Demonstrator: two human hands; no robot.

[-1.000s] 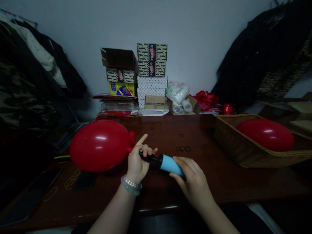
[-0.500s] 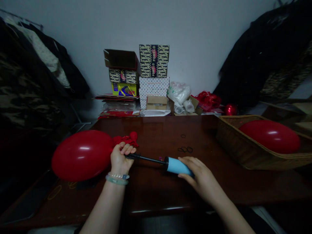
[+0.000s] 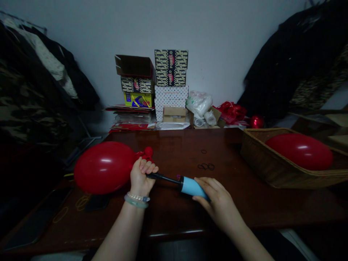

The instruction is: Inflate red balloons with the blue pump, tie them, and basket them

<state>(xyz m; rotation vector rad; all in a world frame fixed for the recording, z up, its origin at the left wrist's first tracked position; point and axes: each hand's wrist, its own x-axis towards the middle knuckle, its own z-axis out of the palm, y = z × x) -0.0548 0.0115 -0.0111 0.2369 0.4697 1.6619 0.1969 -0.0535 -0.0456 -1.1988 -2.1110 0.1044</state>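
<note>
A hand pump for balloons (image 3: 190, 187), with a light blue barrel and a black rod, lies level between my two hands above the table. My right hand (image 3: 214, 197) wraps round the blue barrel. My left hand (image 3: 143, 175) is closed on the pump's black end, where the neck of a large inflated red balloon (image 3: 104, 167) meets the fist; the joint itself is hidden by my fingers. Behind this fist lies a small heap of limp red balloons (image 3: 147, 152).
On the right, a wicker basket (image 3: 282, 181) holds another inflated red balloon (image 3: 300, 151). Black rubber bands (image 3: 206, 166) lie mid-table, yellow ones (image 3: 81, 203) at left beside a dark flat object (image 3: 40, 217). Stacked boxes (image 3: 171, 69) and plastic bags (image 3: 200, 103) line the wall.
My left hand and its balloon have shifted right and slightly up. My right hand has moved a little left with the barrel, so less of the black rod shows.
</note>
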